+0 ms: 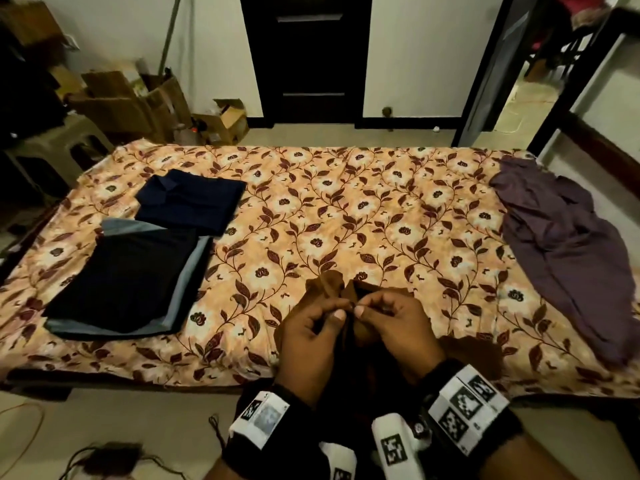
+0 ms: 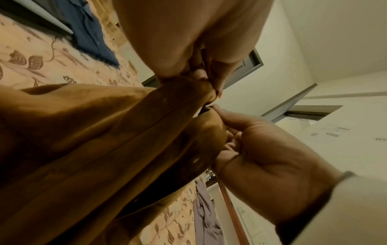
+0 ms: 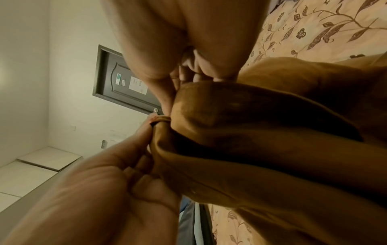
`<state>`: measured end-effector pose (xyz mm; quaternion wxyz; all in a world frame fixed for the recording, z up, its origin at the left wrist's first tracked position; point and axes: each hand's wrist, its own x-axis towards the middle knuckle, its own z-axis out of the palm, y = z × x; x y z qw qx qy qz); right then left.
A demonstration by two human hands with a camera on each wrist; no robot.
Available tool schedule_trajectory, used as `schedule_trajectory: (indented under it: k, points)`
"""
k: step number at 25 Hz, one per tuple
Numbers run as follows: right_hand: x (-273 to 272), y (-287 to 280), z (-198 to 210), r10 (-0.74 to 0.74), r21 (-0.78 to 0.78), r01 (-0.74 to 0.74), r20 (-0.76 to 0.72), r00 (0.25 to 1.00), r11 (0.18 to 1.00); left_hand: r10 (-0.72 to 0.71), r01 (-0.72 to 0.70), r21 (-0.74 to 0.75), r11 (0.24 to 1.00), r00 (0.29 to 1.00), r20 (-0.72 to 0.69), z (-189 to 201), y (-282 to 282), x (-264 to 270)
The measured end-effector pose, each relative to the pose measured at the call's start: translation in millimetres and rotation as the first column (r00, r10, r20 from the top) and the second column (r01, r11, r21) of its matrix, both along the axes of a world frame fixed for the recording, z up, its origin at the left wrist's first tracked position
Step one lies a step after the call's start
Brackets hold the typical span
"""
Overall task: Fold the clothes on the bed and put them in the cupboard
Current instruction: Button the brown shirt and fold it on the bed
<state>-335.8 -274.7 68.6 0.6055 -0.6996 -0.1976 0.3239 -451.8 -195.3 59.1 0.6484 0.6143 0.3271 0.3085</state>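
Observation:
A brown garment (image 1: pixel 327 284) hangs bunched over the bed's near edge, held up between both hands. My left hand (image 1: pixel 332 311) pinches a fold of it at the top, and my right hand (image 1: pixel 367 308) pinches the cloth right beside it, thumbs almost touching. The left wrist view shows the left hand (image 2: pixel 206 79) and the right hand (image 2: pixel 217 114) meeting on the brown garment (image 2: pixel 83 132). On the floral bed (image 1: pixel 346 209) lie a folded navy shirt (image 1: pixel 190 199), a folded black garment on a grey one (image 1: pixel 128 278), and an unfolded purple garment (image 1: pixel 561 258) at the right.
Cardboard boxes (image 1: pixel 138 98) and a plastic stool (image 1: pixel 59 140) stand beyond the bed's far left corner. A dark door (image 1: pixel 308 57) is straight ahead past the bed. Cables and a dark adapter (image 1: pixel 110 459) lie on the floor near my left.

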Motion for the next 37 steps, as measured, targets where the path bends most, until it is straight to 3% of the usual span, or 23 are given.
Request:
schedule_trajectory:
  k: [4, 6, 8, 10, 13, 15, 19, 22, 24, 25, 26, 27, 28, 30, 32, 34, 36, 37]
  points:
    - [10.7, -10.4, -10.4, 0.055, -0.245, -0.034, 0.077, 0.996, 0.969, -0.001, 0.020, -0.312, 0.950, 0.998, 0.060, 0.5, -3.3, 6.4]
    - [22.3, -25.7, -14.2, 0.082, -0.316, -0.079, -0.003, 0.997, 0.946, 0.014, 0.024, -0.428, 0.904, 0.996, 0.084, 3.0, -5.1, 4.9]
    - [24.0, -39.3, -9.1, 0.027, -0.208, -0.078, -0.239, 0.971, 0.975, 0.021, 0.014, -0.449, 0.894, 0.997, 0.073, 5.6, -6.1, -0.4]
    - [18.2, -46.6, 8.3, 0.009, -0.029, -0.025, -0.443, 0.896, 0.999, 0.015, 0.023, -0.451, 0.892, 0.997, 0.081, 10.3, -9.9, -2.0]
    - [-1.4, -44.6, 28.6, 0.006, 0.096, 0.053, -0.533, 0.846, 0.994, -0.002, 0.057, -0.452, 0.890, 0.992, 0.123, 19.4, -22.5, -2.8]
    - [-12.2, -43.0, 35.8, 0.017, 0.142, 0.067, -0.522, 0.853, 0.988, -0.005, 0.075, -0.445, 0.892, 0.988, 0.156, 22.8, -27.6, -4.5]
    - [-23.6, -44.4, 38.9, 0.053, 0.177, 0.029, -0.440, 0.896, 0.984, -0.043, 0.114, -0.398, 0.910, 0.982, 0.183, 19.0, -34.7, -9.6]
    - [-8.7, -53.7, 42.2, 0.081, 0.091, -0.052, -0.351, 0.933, 0.995, -0.133, 0.166, -0.325, 0.931, 0.984, 0.121, 32.0, -31.7, -20.9]
    - [26.1, -63.9, 50.4, -0.052, -0.062, 0.046, -0.106, 0.993, 0.997, -0.119, 0.112, -0.102, 0.988, 0.991, -0.063, 48.7, -3.0, -30.0]
    - [45.6, -67.1, 56.1, -0.084, -0.163, 0.106, 0.139, 0.987, 0.981, -0.078, 0.092, 0.077, 0.993, 0.981, -0.175, 56.9, 16.6, -31.8]
    - [59.2, -67.8, 61.4, 0.006, -0.285, 0.120, 0.405, 0.914, 0.951, -0.069, 0.135, 0.235, 0.963, 0.961, -0.266, 62.9, 32.3, -30.5]
    - [63.5, -63.8, 65.4, 0.191, -0.420, 0.089, 0.579, 0.792, 0.903, -0.096, 0.220, 0.335, 0.916, 0.932, -0.350, 66.7, 40.3, -26.7]
    - [60.3, -55.6, 69.5, 0.376, -0.539, 0.038, 0.634, 0.676, 0.841, -0.128, 0.303, 0.380, 0.874, 0.898, -0.421, 68.2, 42.8, -20.8]
    - [48.8, -45.8, 68.8, 0.598, -0.678, -0.078, 0.583, 0.550, 0.731, -0.143, 0.347, 0.351, 0.870, 0.857, -0.495, 63.6, 36.1, -11.6]
    - [49.1, -51.3, 67.5, 0.645, -0.723, -0.151, 0.477, 0.596, 0.674, -0.102, 0.360, 0.364, 0.859, 0.817, -0.567, 52.9, 37.1, -13.7]
    - [58.4, -65.0, 68.1, 0.662, -0.758, -0.207, 0.361, 0.656, 0.619, -0.107, 0.438, 0.347, 0.829, 0.734, -0.670, 41.4, 47.2, -22.0]
    - [65.2, -74.1, 66.2, 0.636, -0.731, -0.238, 0.329, 0.698, 0.639, -0.105, 0.446, 0.338, 0.829, 0.717, -0.689, 33.3, 51.5, -27.7]
    - [66.3, -75.5, 63.7, 0.592, -0.682, -0.248, 0.330, 0.735, 0.688, -0.093, 0.408, 0.349, 0.843, 0.751, -0.654, 28.3, 49.4, -29.5]
